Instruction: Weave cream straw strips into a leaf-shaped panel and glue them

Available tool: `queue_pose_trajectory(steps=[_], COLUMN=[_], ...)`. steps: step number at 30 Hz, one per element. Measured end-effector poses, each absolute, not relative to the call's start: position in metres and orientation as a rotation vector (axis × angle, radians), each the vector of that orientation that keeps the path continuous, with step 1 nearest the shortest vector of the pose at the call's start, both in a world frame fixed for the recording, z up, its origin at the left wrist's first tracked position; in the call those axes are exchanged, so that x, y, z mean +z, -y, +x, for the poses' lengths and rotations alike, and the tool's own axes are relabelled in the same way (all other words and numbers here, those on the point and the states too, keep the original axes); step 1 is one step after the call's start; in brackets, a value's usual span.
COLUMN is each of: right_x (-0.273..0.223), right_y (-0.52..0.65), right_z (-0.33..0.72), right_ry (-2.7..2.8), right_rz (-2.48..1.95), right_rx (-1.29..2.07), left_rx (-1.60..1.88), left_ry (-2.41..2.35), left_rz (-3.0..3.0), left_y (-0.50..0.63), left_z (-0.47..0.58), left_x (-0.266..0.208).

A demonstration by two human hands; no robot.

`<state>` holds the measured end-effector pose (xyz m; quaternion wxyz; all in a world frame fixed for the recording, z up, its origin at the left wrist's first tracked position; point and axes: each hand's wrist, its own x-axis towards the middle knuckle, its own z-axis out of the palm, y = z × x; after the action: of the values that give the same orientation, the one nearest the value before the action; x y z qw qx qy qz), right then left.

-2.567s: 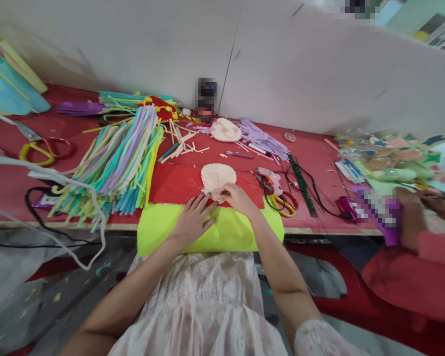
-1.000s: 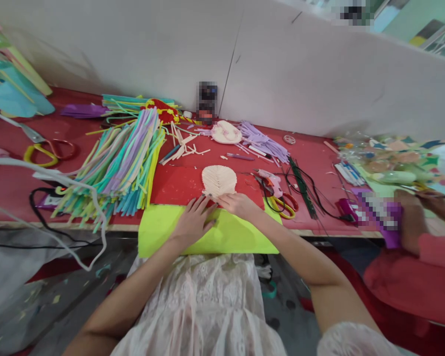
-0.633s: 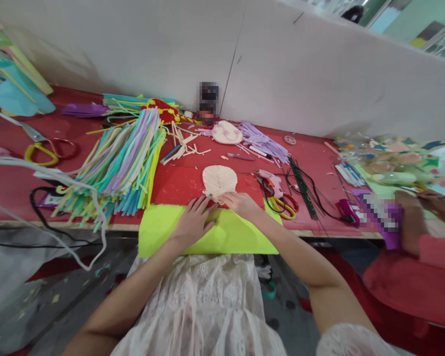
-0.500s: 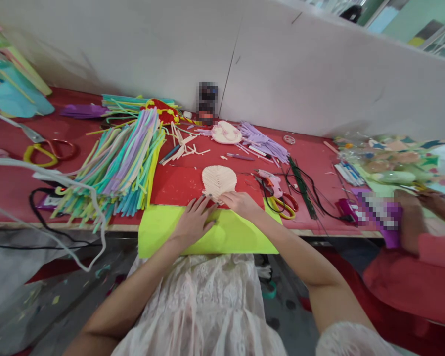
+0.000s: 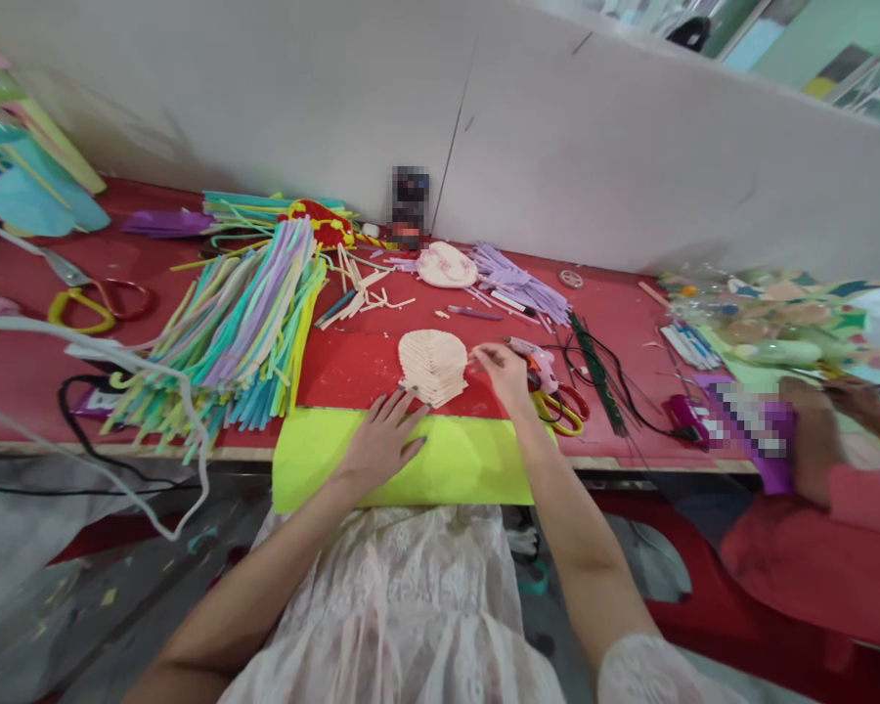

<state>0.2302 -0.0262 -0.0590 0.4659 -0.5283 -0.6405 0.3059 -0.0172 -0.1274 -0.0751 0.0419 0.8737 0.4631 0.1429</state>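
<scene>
A cream leaf-shaped piece (image 5: 432, 360) made of ribbed strips lies on the red tabletop in front of me. My left hand (image 5: 382, 438) rests flat with fingers spread, its fingertips at the piece's lower left edge and its palm over a bright yellow-green sheet (image 5: 323, 460). To the right of the piece, my right hand (image 5: 505, 372) is raised a little, thumb and fingers pinched together; what they hold, if anything, is too small to name. Just beyond it lie a pink glue gun (image 5: 540, 362) and scissors (image 5: 570, 411) with yellow and red handles.
A big bundle of pastel pipe cleaners (image 5: 242, 323) lies left, with more scissors (image 5: 80, 293) beyond. Purple pipe cleaners (image 5: 517, 279) and a pale oval piece (image 5: 447, 265) lie behind. Black cables (image 5: 623, 386) run right, near a co-worker's arm (image 5: 811, 440).
My right hand has left the bottom of the leaf-shaped piece and moved right and up towards the glue gun, uncovering the piece's lower part. My left hand stays put.
</scene>
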Motion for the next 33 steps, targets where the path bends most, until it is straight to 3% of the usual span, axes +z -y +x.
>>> queue_pose_trajectory(steps=[4, 7, 18, 24, 29, 33], right_x=[-0.063, -0.061, -0.033, -0.006, -0.003, -0.014], right_y=[0.010, 0.006, 0.008, -0.030, -0.054, -0.047], right_z=[0.243, 0.252, 0.285, 0.286, 0.275, 0.263], right_ry=[1.022, 0.925, 1.115, 1.518, 1.646, 1.495], right_rz=[-1.229, -1.190, -1.245, -1.292, -1.426, -1.634], right_rx=[0.889, 0.942, 0.676, 0.086, 0.238, 0.121], left_rx=[0.455, 0.456, 0.462, 0.437, 0.433, 0.438], left_ry=[-1.417, -1.415, -1.433, -1.436, -1.434, -1.408], left_rz=[2.678, 2.688, 2.689, 2.688, 2.687, 2.701], left_y=[0.127, 0.128, 0.130, 0.129, 0.129, 0.129], left_z=[-0.017, -0.017, -0.017, -0.016, -0.017, -0.017], left_x=[-0.074, -0.073, -0.070, -0.072, -0.073, -0.073])
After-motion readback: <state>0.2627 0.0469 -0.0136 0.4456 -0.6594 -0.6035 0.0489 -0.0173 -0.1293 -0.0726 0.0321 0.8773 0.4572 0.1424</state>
